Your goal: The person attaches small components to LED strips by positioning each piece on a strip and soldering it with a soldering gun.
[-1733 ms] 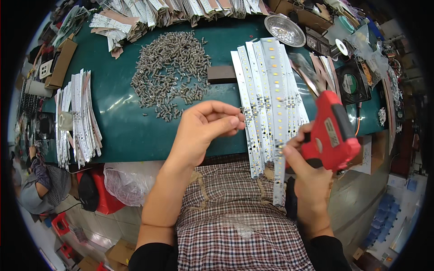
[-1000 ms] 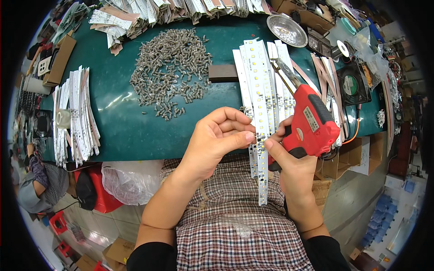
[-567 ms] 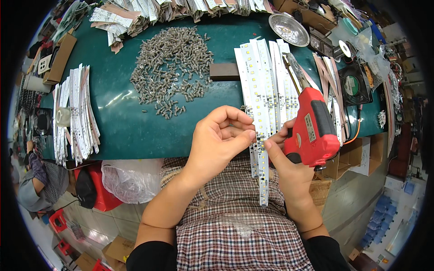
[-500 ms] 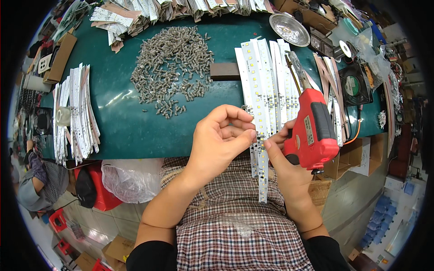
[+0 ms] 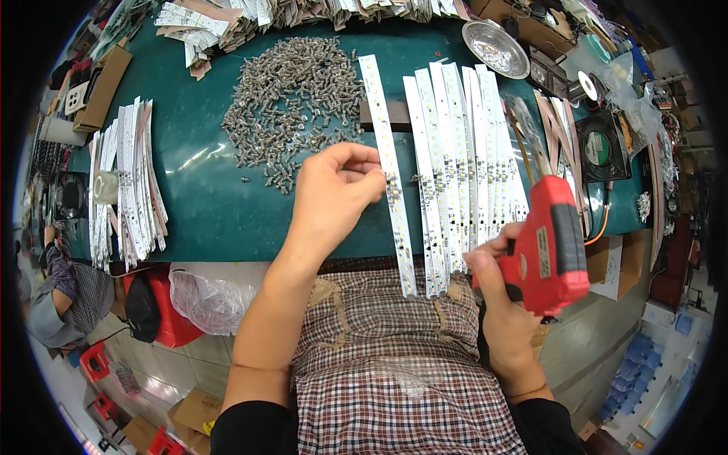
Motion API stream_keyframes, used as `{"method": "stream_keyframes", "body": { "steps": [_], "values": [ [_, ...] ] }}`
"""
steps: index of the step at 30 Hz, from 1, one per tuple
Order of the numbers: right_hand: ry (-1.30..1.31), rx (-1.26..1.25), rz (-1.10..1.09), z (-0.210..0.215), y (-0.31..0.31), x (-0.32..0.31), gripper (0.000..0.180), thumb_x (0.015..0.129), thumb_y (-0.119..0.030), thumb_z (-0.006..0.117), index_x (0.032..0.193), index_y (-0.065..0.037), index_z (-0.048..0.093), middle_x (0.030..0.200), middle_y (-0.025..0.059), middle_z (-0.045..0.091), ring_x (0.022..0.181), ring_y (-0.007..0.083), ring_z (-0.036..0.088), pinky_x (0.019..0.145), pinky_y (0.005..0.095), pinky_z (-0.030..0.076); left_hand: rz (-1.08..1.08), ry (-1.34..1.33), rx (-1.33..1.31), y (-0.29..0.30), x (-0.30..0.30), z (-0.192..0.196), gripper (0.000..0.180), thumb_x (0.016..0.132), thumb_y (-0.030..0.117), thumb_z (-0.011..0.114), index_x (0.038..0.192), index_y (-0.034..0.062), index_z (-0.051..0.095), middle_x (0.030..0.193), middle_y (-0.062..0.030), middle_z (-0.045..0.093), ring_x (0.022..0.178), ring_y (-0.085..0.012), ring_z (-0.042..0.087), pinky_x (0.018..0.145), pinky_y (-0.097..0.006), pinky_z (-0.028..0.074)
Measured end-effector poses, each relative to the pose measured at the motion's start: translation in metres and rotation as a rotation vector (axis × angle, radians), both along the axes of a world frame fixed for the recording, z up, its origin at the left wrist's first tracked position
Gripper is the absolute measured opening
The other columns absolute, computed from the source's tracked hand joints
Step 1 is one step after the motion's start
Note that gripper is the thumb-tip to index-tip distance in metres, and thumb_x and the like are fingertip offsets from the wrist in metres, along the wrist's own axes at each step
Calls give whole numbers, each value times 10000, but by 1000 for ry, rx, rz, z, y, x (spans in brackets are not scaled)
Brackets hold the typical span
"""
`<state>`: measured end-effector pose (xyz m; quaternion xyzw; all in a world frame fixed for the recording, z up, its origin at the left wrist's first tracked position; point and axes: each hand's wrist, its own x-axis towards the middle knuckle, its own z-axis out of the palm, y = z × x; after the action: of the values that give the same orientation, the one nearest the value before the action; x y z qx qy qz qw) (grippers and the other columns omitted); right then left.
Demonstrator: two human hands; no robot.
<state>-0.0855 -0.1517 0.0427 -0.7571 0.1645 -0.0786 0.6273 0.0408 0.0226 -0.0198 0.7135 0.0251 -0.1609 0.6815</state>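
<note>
My left hand [image 5: 334, 193] pinches a long white light strip [image 5: 388, 163] at its middle, holding it apart from the row of similar strips [image 5: 462, 159] lying on the green table [image 5: 205, 205]. My right hand [image 5: 504, 284] grips a red soldering gun [image 5: 550, 243] by its handle at the table's near edge, its metal tip pointing up over the strips. A heap of small grey metal parts [image 5: 292, 102] lies just beyond my left hand.
More white strips [image 5: 125, 182] are stacked at the left. A metal bowl [image 5: 494, 47], a small black fan [image 5: 600, 144] and boxes stand at the back right. Bundled strips [image 5: 303, 11] line the far edge. A seated person [image 5: 64, 296] is at lower left.
My left hand has drawn one strip leftward out of the row and up the table. My right hand with the red gun has dropped back toward the table's near edge.
</note>
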Motion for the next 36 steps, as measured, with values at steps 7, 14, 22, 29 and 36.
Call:
{"method": "stream_keyframes", "body": {
  "steps": [7,14,22,29,36],
  "values": [
    [-16,140,46,7,-11,-22,298,900,-58,588,1165,-19,458,973,68,495,815,163,589,773,344,521,-4,-173,255,-7,6,-16,293,799,39,670,1059,-90,633,868,-98,685,720,-107,652,656,-235,537],
    [79,32,193,-11,-18,-39,327,896,-68,602,1184,-2,462,742,41,494,533,87,458,541,267,445,-19,-359,434,-6,2,-3,239,782,67,644,1021,58,647,908,-59,679,658,-165,652,632,-308,506],
    [191,79,259,-35,-15,-35,168,924,-58,583,1057,8,504,713,25,503,519,70,457,484,235,401,-69,-414,460,-2,0,-10,207,812,21,630,1004,75,686,943,-42,669,657,-116,627,632,-243,498],
    [200,63,240,-42,-11,-30,72,926,-59,573,923,-12,519,662,13,489,467,63,433,446,229,391,-66,-432,489,-2,0,-11,213,807,26,643,996,101,707,930,-21,667,644,-111,611,624,-235,493],
    [299,146,246,-32,-11,-26,83,937,-85,585,874,-39,555,669,-5,512,580,73,497,524,253,407,-53,-461,529,-4,-2,-11,202,802,44,651,979,117,718,882,-15,655,619,-112,585,604,-238,481]
  ]
}}
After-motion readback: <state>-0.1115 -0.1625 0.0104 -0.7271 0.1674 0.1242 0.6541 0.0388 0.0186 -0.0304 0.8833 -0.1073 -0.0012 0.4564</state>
